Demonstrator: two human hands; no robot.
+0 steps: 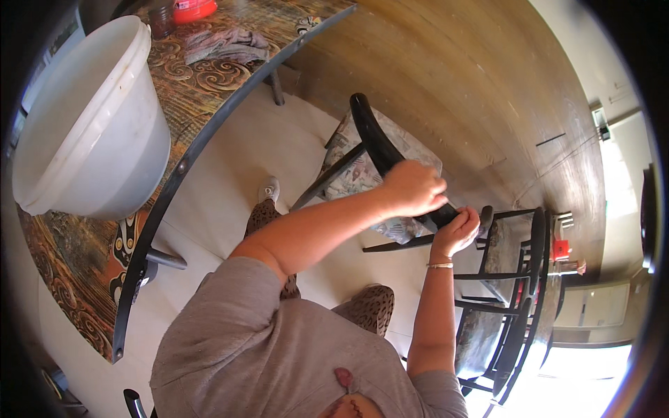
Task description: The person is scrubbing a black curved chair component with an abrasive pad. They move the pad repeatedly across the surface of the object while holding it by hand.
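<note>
- Black, smooth, curved chair back rail (pixel 380 143): in front of the person, right of centre, its long axis slanting from a near right end to a free end farther off and to the left.
- The right grip (pixel 456 233), a bare hand with a thin gold-toned bracelet (pixel 439 265) at the wrist, is wrapped around the rail's near end.
- The left grip (pixel 416 188), also bare, lies over the rail just beyond the right one, nearer the free end. Its fingers are curled and blurred; whether they clasp the rail or hold something against it, I cannot tell.
- Large white plastic bucket (pixel 139 143): well to the left, on a brown desk (pixel 209 78) with a swirling pattern and a dark curved edge.
- Square seat in pale patterned fabric (pixel 348 164): beneath and behind the rail. A straight black bar (pixel 327 177) slants out to its left, on the far side of the left forearm.
- Black wooden chairs with slatted backs (pixel 516 306): close to the right grip, crowding that side.
- Crumpled pinkish-grey cloth (pixel 226 45): on the desk's far part, near a bright red container (pixel 195 8).
- Brown wood-grain wall (pixel 488 83): beyond the seat.
</note>
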